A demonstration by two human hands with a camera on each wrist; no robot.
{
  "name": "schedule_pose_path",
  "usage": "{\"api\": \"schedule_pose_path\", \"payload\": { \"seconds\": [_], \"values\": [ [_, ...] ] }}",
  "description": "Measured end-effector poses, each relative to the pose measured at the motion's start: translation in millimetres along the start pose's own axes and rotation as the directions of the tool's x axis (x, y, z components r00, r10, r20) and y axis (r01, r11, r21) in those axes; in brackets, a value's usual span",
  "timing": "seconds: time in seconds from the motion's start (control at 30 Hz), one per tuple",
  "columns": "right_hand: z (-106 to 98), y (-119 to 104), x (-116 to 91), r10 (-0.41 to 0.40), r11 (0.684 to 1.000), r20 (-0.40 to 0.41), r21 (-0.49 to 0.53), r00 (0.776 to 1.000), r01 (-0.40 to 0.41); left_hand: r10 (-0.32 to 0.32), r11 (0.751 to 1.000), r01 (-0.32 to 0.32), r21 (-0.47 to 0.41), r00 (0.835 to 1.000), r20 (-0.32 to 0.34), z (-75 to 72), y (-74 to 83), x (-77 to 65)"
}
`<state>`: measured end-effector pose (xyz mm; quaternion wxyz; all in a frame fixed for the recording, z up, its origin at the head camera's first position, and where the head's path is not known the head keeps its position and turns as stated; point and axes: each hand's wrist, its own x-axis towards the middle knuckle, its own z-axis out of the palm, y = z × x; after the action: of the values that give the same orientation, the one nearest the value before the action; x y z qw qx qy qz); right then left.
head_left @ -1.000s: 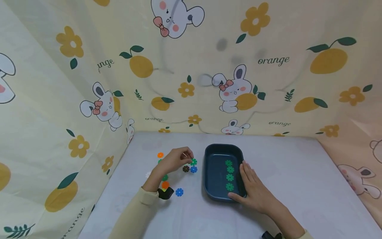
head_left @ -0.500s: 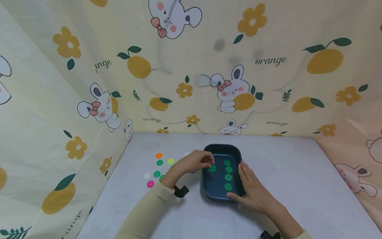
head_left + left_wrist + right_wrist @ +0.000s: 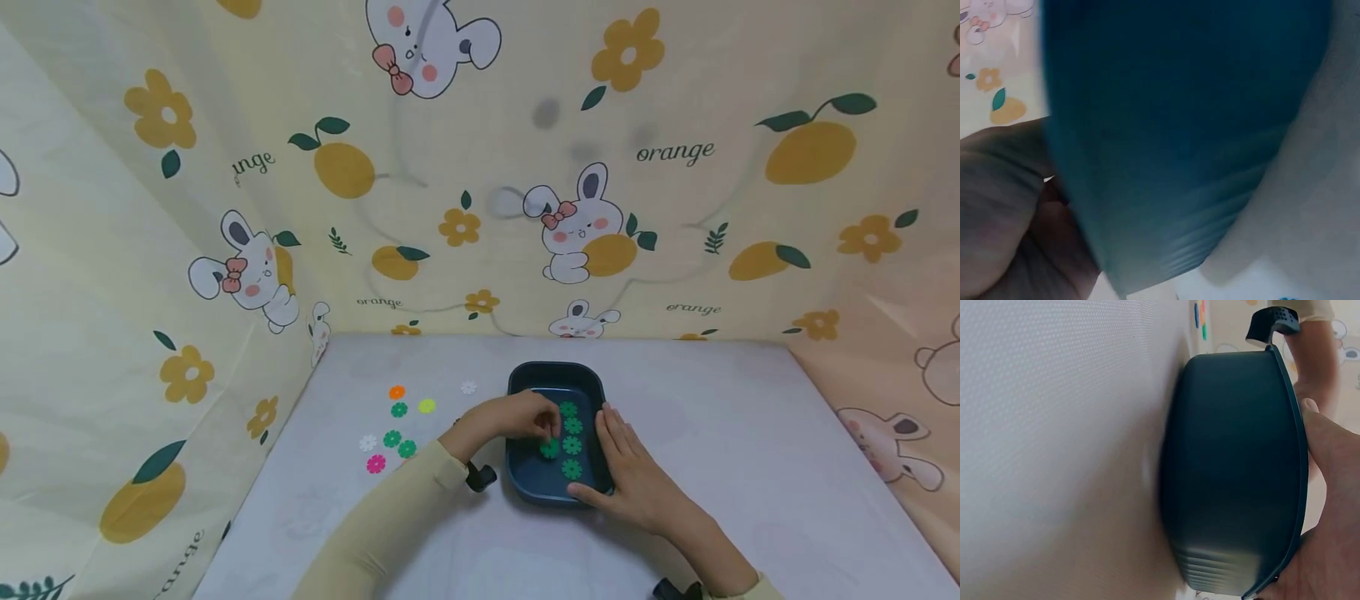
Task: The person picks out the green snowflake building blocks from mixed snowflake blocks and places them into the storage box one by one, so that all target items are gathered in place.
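Note:
A dark blue tray [image 3: 531,490] stands on the table with a column of several green flower-shaped discs [image 3: 572,446] along its right half. My left hand [image 3: 517,417] reaches over the tray's left rim, fingertips down inside. It pinches another green flower-shaped disc [image 3: 550,450], low in the tray and just left of the column. My right hand [image 3: 645,483] lies against the tray's right rim with straight fingers, the thumb over the near corner. From the right wrist, the tray's outer wall [image 3: 1235,462] fills the middle. In the left wrist view, the tray's wall [image 3: 1172,144] hides the left fingertips.
Left of the tray lie loose discs: an orange disc [image 3: 397,392], a yellow disc [image 3: 427,406], a pink disc [image 3: 376,463], white discs [image 3: 367,443] and green discs [image 3: 392,438]. My left forearm [image 3: 390,508] covers part of the table. A patterned cloth [image 3: 465,167] hangs behind.
My left hand has carried a green flower-shaped disc from the loose group rightward into the tray, down beside the column. The right hand stays on the rim.

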<state>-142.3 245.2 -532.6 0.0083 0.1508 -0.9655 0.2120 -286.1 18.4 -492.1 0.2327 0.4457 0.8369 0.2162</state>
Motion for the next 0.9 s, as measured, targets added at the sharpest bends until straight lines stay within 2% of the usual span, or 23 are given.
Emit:
{"api": "schedule_pose_path", "payload": {
  "seconds": [0.13,0.27,0.57,0.73,0.83,0.9],
  "values": [
    [1,0,0,-0.007,1.0,-0.004,0.002,1.0,0.007,-0.02,0.999,0.018,0.029,0.998,0.055,3.4,0.5,4.7],
    [0,-1,0,-0.002,1.0,-0.002,0.009,1.0,0.002,-0.052,0.998,0.049,0.038,0.995,0.084,7.0,2.0,6.1],
    [-2,-3,3,-0.014,1.0,-0.001,0.009,1.0,0.014,-0.071,0.993,0.062,0.097,0.994,0.086,13.4,5.9,2.6],
    [-2,-4,4,-0.015,1.0,0.005,-0.005,1.0,0.015,-0.052,0.993,0.05,0.108,0.998,0.019,13.8,3.9,-4.5],
    [-2,-4,3,-0.001,1.0,0.013,-0.005,1.0,0.001,-0.027,0.997,0.032,0.077,0.997,-0.066,13.3,-0.2,-13.1],
    [-3,-4,3,0.007,1.0,0.016,-0.012,1.0,-0.007,-0.018,0.998,0.026,0.056,0.991,-0.132,9.5,-2.5,-22.7]
  ]
}}
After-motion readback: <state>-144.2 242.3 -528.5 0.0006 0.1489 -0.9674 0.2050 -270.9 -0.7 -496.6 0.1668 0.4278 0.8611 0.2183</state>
